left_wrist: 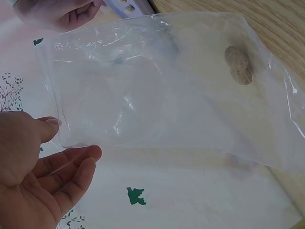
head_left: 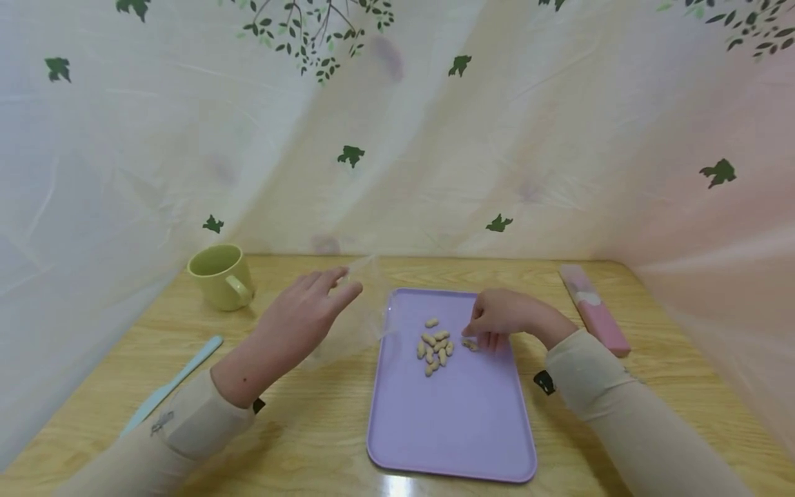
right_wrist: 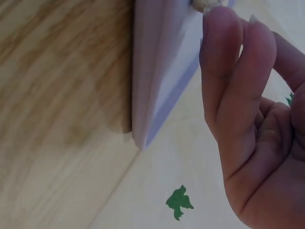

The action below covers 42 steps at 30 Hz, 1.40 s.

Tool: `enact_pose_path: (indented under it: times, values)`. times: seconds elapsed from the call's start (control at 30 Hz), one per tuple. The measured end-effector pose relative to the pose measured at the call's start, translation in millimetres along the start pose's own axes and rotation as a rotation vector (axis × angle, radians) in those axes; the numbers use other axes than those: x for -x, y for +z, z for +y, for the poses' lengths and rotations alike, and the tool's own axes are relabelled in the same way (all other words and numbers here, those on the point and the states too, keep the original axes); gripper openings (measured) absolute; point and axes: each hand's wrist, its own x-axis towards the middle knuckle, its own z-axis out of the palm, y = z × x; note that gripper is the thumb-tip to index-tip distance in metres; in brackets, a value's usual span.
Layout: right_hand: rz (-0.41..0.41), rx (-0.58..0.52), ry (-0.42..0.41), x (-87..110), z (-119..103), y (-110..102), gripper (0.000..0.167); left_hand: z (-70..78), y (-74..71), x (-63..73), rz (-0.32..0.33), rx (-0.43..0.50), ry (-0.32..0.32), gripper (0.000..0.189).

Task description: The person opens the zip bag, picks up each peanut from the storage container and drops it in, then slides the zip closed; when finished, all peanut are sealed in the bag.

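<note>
In the head view, the left hand (head_left: 298, 314) reaches out beside the lavender tray (head_left: 450, 428) with a clear plastic bag (head_left: 357, 314) at its fingers, while the right hand (head_left: 506, 317) is over the tray's right edge, fingers curled and their tips close together. A loose pile of roughly 10 peanuts (head_left: 428, 339) lies on the tray, and at least 1 peanut (head_left: 472, 345) sits apart from it, by the right fingertips. The left wrist view shows the left hand holding the bag by its near edge, with 1 bagged nut (left_wrist: 238, 65) seemingly inside, towards the far end. In the right wrist view, a nut touches the fingertips at the top edge; I cannot tell whether it is pinched or merely touched. Judging by those counts, the work seems barely begun: 1 nut in the bag, most on the tray.
</note>
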Motion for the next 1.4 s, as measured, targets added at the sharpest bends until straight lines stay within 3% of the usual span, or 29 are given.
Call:
enact_pose_path:
  times: [0.17,0.8,1.17,1.4]
  values:
    - [-0.055,0.001,0.011,-2.5,-0.4,8.8,0.019,0.3,-0.7,1.0,-0.017,-0.001,0.0,0.042]
    - [-0.077,-0.049,0.021,-7.5,0.3,13.0,0.019,0.3,0.6,2.1,0.011,-0.007,0.012,0.043]
    - [-0.044,-0.091,-0.004,1.8,-1.7,3.6,0.017,0.4,2.3,0.7,0.025,0.0,0.016,0.042]
    - [0.011,-0.131,-0.074,5.0,-4.3,-2.8,0.022,1.0,0.3,-0.2,-0.001,0.006,0.016,0.041]
